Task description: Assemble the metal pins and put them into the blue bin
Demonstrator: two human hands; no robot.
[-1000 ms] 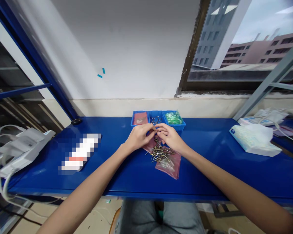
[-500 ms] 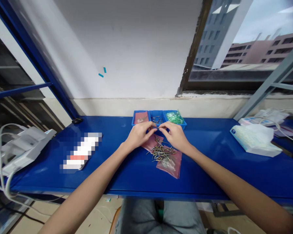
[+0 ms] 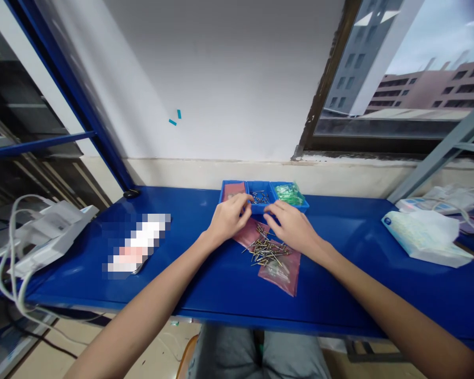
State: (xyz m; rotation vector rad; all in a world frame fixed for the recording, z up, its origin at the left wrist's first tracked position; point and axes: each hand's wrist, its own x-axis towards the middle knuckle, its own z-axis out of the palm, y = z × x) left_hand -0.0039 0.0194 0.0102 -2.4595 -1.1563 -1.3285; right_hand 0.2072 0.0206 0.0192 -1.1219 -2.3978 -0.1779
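Several metal screws or pins [image 3: 266,251] lie in a loose pile on two pink plastic bags [image 3: 279,279] on the blue table. Behind them stands a blue tray [image 3: 259,209] with three compartments: a pink bag at left, small metal pieces [image 3: 260,197] in the middle, green packets [image 3: 289,193] at right. My left hand [image 3: 231,215] is at the tray's front left, fingers curled with thumb near the index; what it pinches is too small to name. My right hand [image 3: 290,223] hovers over the back of the pile, fingers apart, nothing visible in them.
At the left are white power strips with cables [image 3: 57,231] and a blurred-out flat object [image 3: 140,245]. A tissue pack [image 3: 424,237] lies at the right, with more white items behind it. A wall and a window rise behind the table [image 3: 339,221].
My hands have moved apart from where their fingertips met before the tray. The right fingers have spread. The whole view has shifted slightly.
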